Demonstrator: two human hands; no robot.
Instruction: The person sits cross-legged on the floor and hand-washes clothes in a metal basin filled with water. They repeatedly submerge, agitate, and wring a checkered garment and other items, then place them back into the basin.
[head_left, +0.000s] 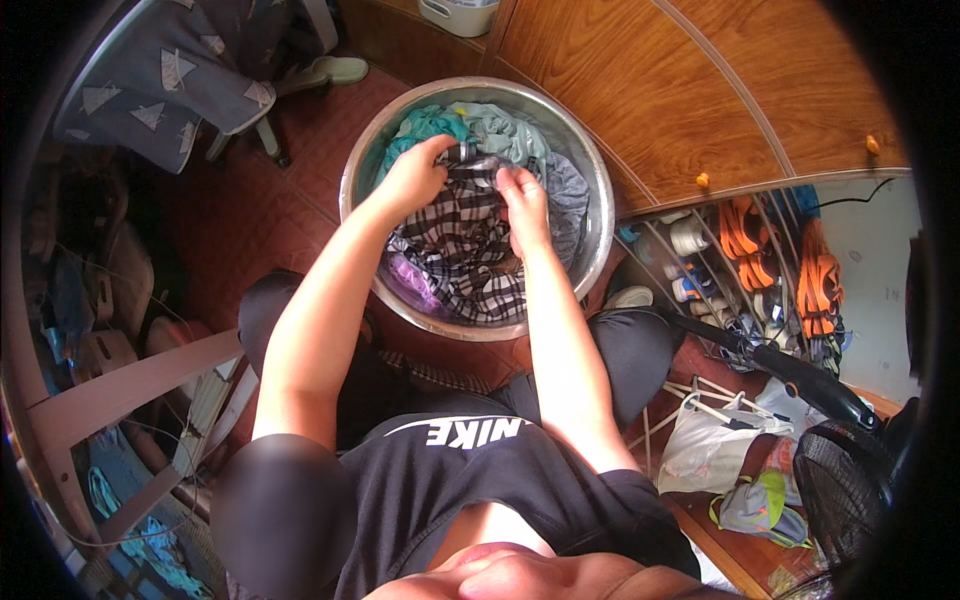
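Note:
In front of me a round metal basin (602, 247) holds a heap of clothes. A black-and-white checked garment (457, 214) lies over much of the heap, its upper part lifted and bunched. My left hand (417, 178) grips one part of that cloth near the basin's far left. At the other end of the bunched part, my right hand (525, 204) pinches the fabric between thumb and fingers. Around it lie a teal cloth (427, 127), a pale green cloth (502, 131), a grey garment (566, 202) and a purple piece (412, 281).
Wooden cabinet doors (615, 90) rise beyond the basin, to the right. A shoe rack (701, 232) with several shoes stands below them. A chair with a patterned cover (172, 82) is at upper left. On the right are a black fan (840, 480) and a white bag (705, 446).

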